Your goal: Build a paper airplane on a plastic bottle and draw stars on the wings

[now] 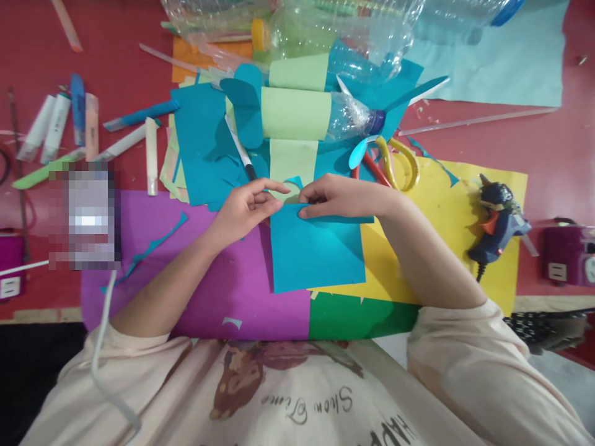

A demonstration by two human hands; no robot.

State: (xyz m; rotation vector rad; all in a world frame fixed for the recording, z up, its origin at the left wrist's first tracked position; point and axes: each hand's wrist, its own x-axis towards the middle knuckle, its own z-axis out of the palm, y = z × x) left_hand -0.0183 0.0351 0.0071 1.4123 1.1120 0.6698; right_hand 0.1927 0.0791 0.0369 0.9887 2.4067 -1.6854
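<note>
My right hand [332, 195] has its fingers curled and its thumb pressed on the upper part of a blue paper sheet [318, 254]. The sheet's top looks folded over, partly hidden by that hand. My left hand [253, 204] holds nothing; its thumb and forefinger are apart beside the sheet's upper left corner. Beyond both hands lies a clear plastic bottle [346, 118] with a dark purple cap, wrapped in a light green paper band [295, 113]. Blue paper wing shapes [248, 102] stick out near its left end. A black-and-white marker [242, 148] lies left of the green strip.
Yellow-handled scissors [411, 164] lie right of the bottle. A glue gun [497, 229] rests on yellow paper [465, 198]. Purple paper [223, 279] spreads at left, near a blurred phone-like device [90, 217]. Several markers [56, 127] and large clear bottles [325, 28] lie farther off.
</note>
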